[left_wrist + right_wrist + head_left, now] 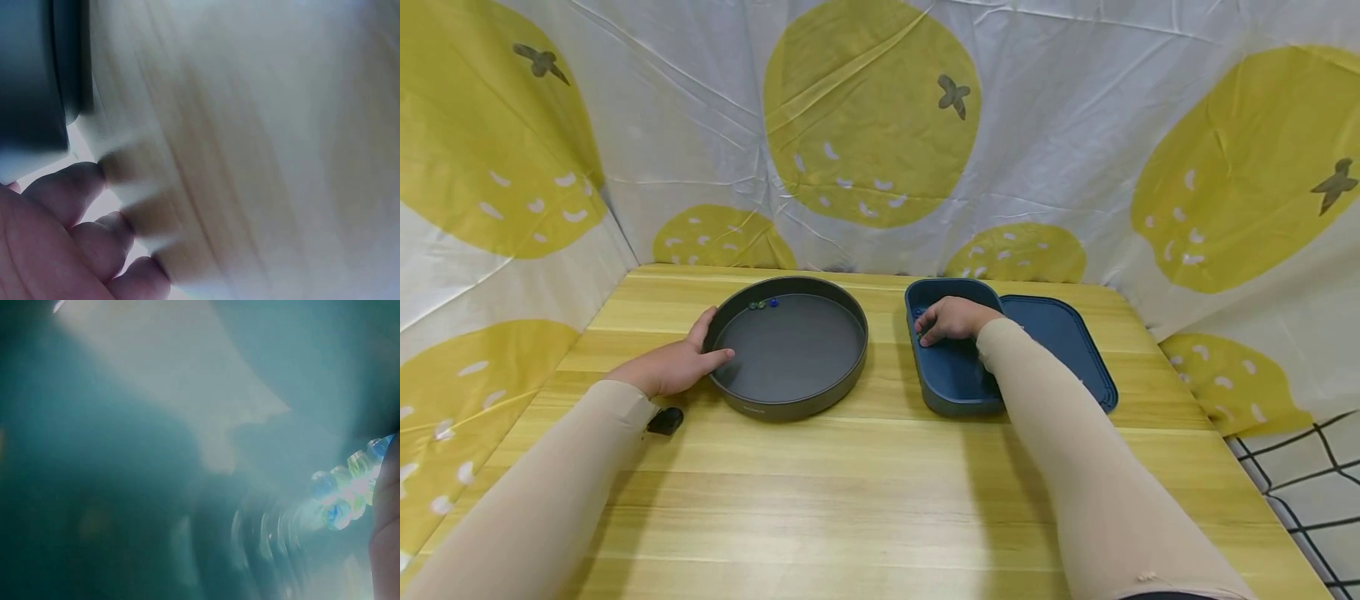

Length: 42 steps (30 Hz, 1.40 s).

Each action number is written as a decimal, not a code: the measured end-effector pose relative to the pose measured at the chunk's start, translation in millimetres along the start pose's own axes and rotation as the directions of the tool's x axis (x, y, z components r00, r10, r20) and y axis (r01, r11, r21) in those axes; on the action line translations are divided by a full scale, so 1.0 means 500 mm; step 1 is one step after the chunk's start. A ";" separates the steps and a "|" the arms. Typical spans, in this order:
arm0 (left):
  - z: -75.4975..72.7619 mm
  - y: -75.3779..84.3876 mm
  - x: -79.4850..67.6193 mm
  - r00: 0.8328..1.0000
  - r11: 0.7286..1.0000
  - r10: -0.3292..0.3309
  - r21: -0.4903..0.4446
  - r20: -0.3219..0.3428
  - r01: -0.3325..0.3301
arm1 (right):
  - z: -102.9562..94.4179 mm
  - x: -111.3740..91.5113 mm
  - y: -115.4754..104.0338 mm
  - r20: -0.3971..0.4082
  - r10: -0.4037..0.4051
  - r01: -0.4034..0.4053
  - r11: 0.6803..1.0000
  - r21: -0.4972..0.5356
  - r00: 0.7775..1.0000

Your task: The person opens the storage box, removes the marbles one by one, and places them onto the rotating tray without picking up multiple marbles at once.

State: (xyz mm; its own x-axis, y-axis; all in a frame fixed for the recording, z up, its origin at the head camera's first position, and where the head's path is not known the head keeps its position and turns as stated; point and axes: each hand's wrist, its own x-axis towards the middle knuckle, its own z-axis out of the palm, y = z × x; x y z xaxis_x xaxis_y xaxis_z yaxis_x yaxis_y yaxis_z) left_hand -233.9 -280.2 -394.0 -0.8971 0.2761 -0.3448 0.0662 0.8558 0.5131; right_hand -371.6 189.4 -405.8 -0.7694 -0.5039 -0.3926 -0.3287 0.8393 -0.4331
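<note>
On the left stands a round dark grey pan [790, 350]. My left hand [673, 364] holds its left rim, thumb over the edge and fingers along the outside. In the left wrist view its bent fingers [103, 250] come down to the wood beside the pan wall [31, 81]. Green and blue glass marbles [763, 304] lie inside at the far left edge. My right hand [951, 321] reaches into a blue rectangular container [958, 383], fingers bent at several glass marbles [340, 494] by its left wall. Whether it pinches one, I cannot tell.
A flat blue lid [1063, 342] lies right of the container, partly behind the right forearm. A small black object [665, 421] shows by the left wrist. Patterned cloth [872, 108] hangs behind the wooden table [865, 500], and a black wire grid [1311, 492] stands at the right.
</note>
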 end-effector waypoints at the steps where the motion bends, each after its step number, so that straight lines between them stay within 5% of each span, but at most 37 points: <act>1: 0.000 0.000 0.000 1.000 1.000 -0.001 0.000 0.001 0.001 | 0.000 0.000 0.000 0.000 -0.001 0.001 1.000 -0.002 1.000; 22: 0.002 0.003 -0.004 1.000 1.000 -0.005 0.005 0.008 0.005 | -0.002 -0.006 -0.004 -0.011 -0.004 0.004 1.000 0.012 1.000; 42: -0.001 -0.001 0.000 1.000 1.000 0.002 -0.018 0.009 -0.002 | -0.081 -0.059 -0.076 -0.059 -0.063 0.065 0.997 0.037 0.996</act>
State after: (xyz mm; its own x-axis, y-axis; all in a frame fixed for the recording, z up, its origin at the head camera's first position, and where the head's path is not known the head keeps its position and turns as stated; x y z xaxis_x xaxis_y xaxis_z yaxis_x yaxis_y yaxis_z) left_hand -234.1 -280.7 -393.7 -0.8929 0.2818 -0.3511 0.0600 0.8474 0.5275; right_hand -358.8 180.9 -344.7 -0.7785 -0.5424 -0.3159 -0.3575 0.7968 -0.4871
